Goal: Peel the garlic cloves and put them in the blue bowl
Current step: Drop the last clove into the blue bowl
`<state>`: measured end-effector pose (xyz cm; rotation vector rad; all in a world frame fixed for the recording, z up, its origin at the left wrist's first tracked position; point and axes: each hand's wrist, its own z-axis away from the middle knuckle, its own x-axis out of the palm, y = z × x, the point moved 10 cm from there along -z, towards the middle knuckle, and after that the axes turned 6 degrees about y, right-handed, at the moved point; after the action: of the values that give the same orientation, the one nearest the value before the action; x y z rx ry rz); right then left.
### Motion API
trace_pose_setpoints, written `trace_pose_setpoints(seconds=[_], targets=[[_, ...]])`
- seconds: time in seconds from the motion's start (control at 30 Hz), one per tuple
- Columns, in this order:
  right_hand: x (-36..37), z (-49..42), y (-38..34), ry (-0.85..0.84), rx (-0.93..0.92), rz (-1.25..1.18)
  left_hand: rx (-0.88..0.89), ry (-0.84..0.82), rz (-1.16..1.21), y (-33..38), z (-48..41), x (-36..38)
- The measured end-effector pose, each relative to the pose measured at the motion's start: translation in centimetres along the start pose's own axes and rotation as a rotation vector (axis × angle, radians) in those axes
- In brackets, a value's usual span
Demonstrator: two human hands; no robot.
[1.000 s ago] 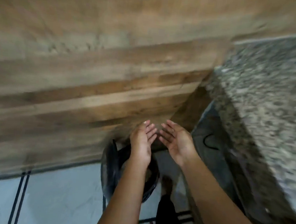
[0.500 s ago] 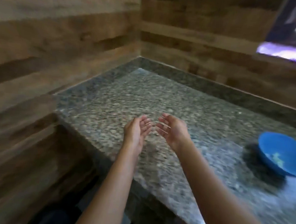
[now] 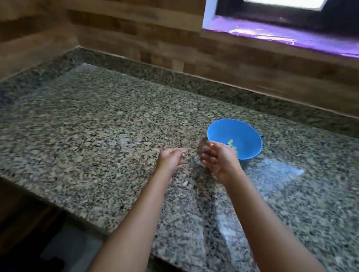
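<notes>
Both forearms reach from the near edge over the granite counter (image 3: 89, 139), hands side by side and apart, above the middle of the slab.

Left hand (image 3: 170, 160): fingers loosely curled, tips pointing right toward the other hand. Nothing visible in its grip; the frame is blurred, so a small scrap between the fingertips cannot be ruled out.

Right hand (image 3: 219, 160): palm turned partly up and to the left, fingers relaxed and slightly bent. Nothing seen held.

Blue bowl (image 3: 243, 138): stands upright on the counter just beyond and to the right of the right hand; the hand's far side overlaps the bowl's near rim in this view. Contact cannot be told.

Garlic cloves (image 3: 231, 143): a few pale pieces lie in the bottom of the bowl, just beyond the right hand's fingers and apart from them.

One small pale scrap (image 3: 185, 183) lies on the counter, nearer than both hands, between the two wrists.

Wood-panelled wall (image 3: 130, 26) behind and at left; window sill (image 3: 306, 39) at far right.
</notes>
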<state>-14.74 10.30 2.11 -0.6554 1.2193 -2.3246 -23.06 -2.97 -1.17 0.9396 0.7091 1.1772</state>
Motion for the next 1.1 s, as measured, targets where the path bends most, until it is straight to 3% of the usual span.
trace_pose_setpoints(seconds=[0.2, 0.43, 0.77, 0.97, 1.1], targets=[[-1.1, 0.2, 0.6, 0.007, 0.002, 0.044, 0.174, -0.221, -0.789, -1.6, 1.4, 1.8], [-1.2, 0.9, 1.0, 0.031, -0.007, 0.030, 0.337, -0.183, -0.971, -0.4, 2.1, 2.2], [-2.5, 2.1, 0.9, 0.082, -0.021, -0.003, 0.339, -0.117, -0.923, -0.3, 2.0, 2.7], [-3.7, 2.3, 0.2, 0.126, -0.053, -0.035, 0.272, -0.168, -0.429, 2.7, 1.9, 4.1], [-5.2, 2.3, -1.1, 0.188, -0.081, -0.062, 0.317, -0.214, -0.345, 5.9, 2.2, 7.4]])
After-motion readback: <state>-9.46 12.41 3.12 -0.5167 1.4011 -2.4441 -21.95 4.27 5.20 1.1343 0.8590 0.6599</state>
